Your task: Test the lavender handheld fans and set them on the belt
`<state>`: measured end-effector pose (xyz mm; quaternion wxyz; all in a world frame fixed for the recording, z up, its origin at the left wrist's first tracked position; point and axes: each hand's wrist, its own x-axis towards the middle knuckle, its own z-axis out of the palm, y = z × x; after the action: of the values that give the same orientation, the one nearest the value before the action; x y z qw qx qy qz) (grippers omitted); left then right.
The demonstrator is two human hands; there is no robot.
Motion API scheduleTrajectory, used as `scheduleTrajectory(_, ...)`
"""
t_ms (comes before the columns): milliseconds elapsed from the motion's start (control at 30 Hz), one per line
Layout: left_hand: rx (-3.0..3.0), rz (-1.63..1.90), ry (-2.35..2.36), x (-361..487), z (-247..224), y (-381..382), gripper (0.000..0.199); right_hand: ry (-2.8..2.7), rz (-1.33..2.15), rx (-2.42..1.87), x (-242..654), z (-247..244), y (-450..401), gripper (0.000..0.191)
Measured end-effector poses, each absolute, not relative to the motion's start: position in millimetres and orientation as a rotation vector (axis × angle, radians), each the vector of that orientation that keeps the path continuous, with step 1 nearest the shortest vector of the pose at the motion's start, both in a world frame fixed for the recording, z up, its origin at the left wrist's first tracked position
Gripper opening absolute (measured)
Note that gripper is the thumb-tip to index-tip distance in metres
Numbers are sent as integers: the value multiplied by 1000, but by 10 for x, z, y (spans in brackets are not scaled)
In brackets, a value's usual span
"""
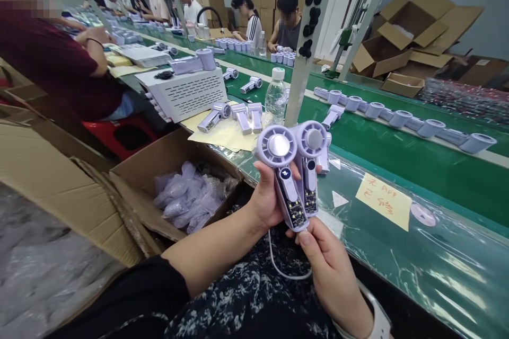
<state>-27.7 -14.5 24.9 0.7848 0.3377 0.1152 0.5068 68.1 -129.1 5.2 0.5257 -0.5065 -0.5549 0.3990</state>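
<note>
Two lavender handheld fans with exposed circuit boards are held side by side above my lap. My left hand [267, 198] is wrapped round them from the left, its fingers behind the handles. The nearer fan [289, 190] has a small lit mark on its round display; the other fan [310, 169] sits just behind and to the right, its display dark. My right hand [330, 259] pinches the end of a white cable [280, 270] at the bottom of the nearer fan. The plug itself is hidden by the fingers.
Several fans lie on yellow paper [199, 127] beside a white vented box [191, 96]. A clear bottle [275, 98] stands behind the held fans. An open carton [135, 180] with wrapped parts is at left. Fan bodies line the green belt [397, 153]. People sit further back.
</note>
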Motion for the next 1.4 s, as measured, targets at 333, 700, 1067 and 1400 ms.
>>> scheduleTrajectory(333, 625, 1072, 210, -360, 394, -179, 72, -1263, 868, -1274, 647, 89, -1285, 43)
scheduleTrajectory(700, 799, 1099, 240, -335, 188, -235, 78, -1188, 941, -1262, 668, 26, -1313, 41)
scheduleTrajectory(1067, 806, 1233, 392, -726, 238, -23, 70, -1536, -212, -1806, 1694, 210, -376, 24)
scheduleTrajectory(1400, 723, 910, 408, -996, -87, -293, 73, -1505, -122, -1390, 1257, 268, 64, 16)
